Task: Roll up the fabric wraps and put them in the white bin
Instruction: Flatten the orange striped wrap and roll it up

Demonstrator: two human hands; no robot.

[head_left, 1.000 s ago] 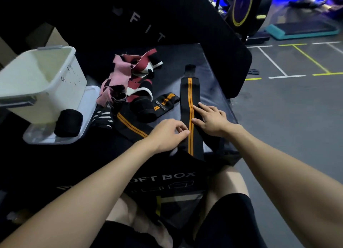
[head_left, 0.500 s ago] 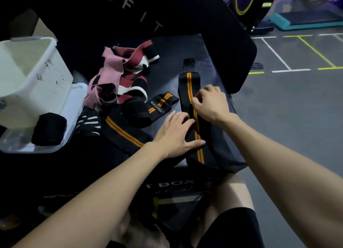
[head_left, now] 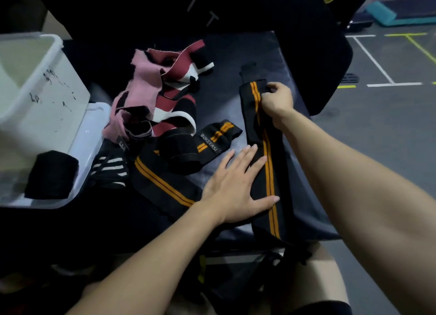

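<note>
Left hand [head_left: 236, 187]: my fingers spread flat, palm down, pressing the near half of the black wrap with orange stripes [head_left: 266, 159], thumb across its stripes.
Right hand [head_left: 277, 101]: my fingers curled, pinching the far end of that same wrap at its right edge.
Wrap in hand: laid lengthwise, far to near, on the dark padded box top [head_left: 238, 55], right of centre; its near end hangs over the box edge.
Second orange-striped wrap [head_left: 165, 185]: flat, just left of my left hand, running diagonally.
Partly rolled wrap marked BOKEERSI [head_left: 203, 145]: far of my left hand.
Pink, maroon and white wraps [head_left: 160, 97]: loose heap, further left.
White bin [head_left: 40, 95]: far left, on a clear lid [head_left: 92, 135].
Rolled black wrap [head_left: 50, 174]: on that lid, beside the bin, not inside it.
</note>
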